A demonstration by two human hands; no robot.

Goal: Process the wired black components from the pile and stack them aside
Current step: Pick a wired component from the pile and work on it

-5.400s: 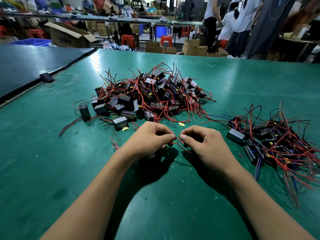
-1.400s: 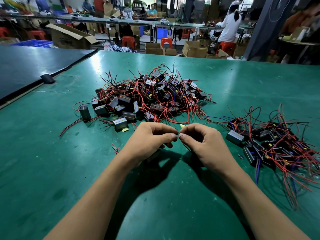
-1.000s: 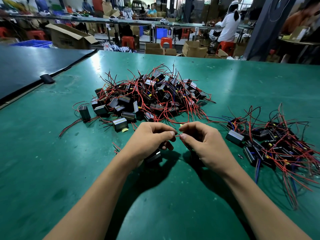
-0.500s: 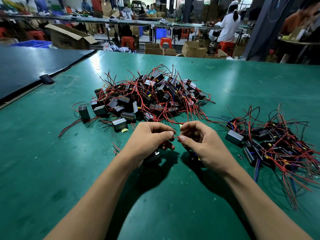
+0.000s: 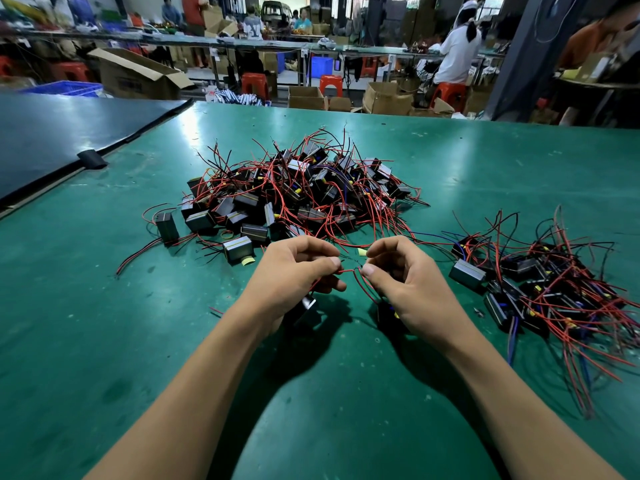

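Note:
A big pile of black box components with red and black wires point(image 5: 298, 192) lies at the middle of the green table point(image 5: 104, 323). A second heap of the same components point(image 5: 540, 282) lies to the right. My left hand point(image 5: 294, 271) and my right hand point(image 5: 401, 275) meet in front of the pile, each pinching thin red wire point(image 5: 348, 270) between thumb and forefinger. A black component point(image 5: 304, 308) hangs under my left hand, and another black component point(image 5: 386, 313) shows under my right hand, mostly hidden.
A loose component with yellow tape point(image 5: 238, 249) lies left of my hands. A dark blue table point(image 5: 52, 133) adjoins on the left. Cardboard boxes point(image 5: 138, 76), red stools and seated people fill the background beyond the table's far edge.
My fingertips have drawn slightly apart, baring a short stretch of red wire between them. Both hands stay in the same spot in front of the pile.

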